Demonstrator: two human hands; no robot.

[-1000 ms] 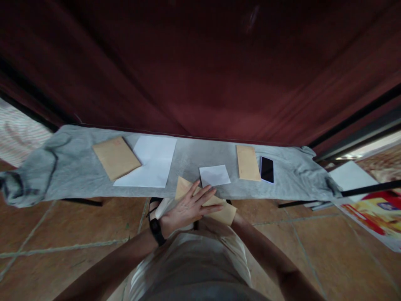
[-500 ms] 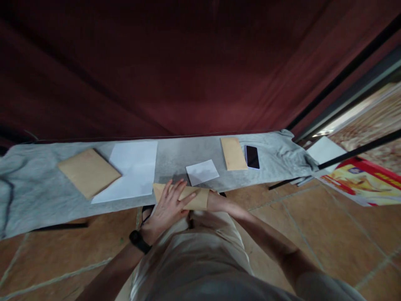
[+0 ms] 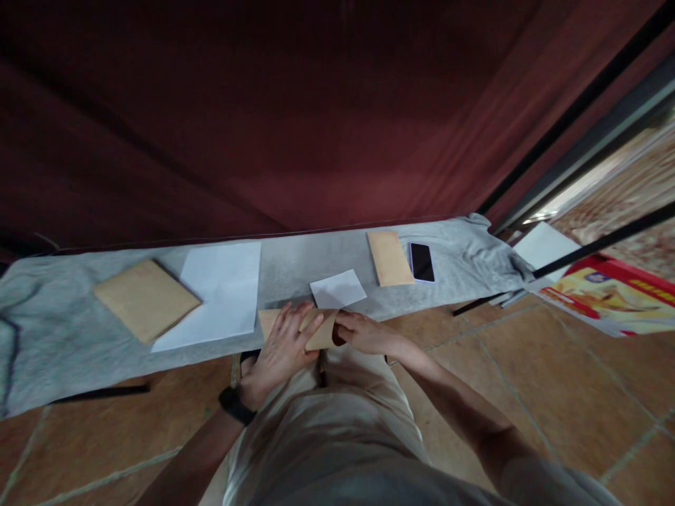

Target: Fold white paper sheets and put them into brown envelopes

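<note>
A brown paper envelope (image 3: 325, 334) lies at the front edge of the cloth-covered bench, over my lap, its right end bulging into a rounded, dark mouth. My left hand (image 3: 287, 346), a black band on its wrist, holds it from above, with the fingers over the far side and the thumb stretched along the top. At the mouth, my right hand (image 3: 366, 333) grips with bent fingers, their tips partly hidden inside the opening. Just beyond the envelope lies a small white paper card (image 3: 340, 289).
On the grey cloth (image 3: 295, 260) are a large white sheet (image 3: 226, 288), a brown envelope (image 3: 145, 299) overlapping it, a narrower envelope (image 3: 391, 258) and a phone (image 3: 422, 262). A dark red curtain (image 3: 316, 140) hangs behind. A red and yellow box (image 3: 612, 294) stands right.
My right hand has drawn back out of the envelope, from wrist-deep to its fingers at the mouth, which now gapes. The left hand stays on the envelope. The view has shifted slightly.
</note>
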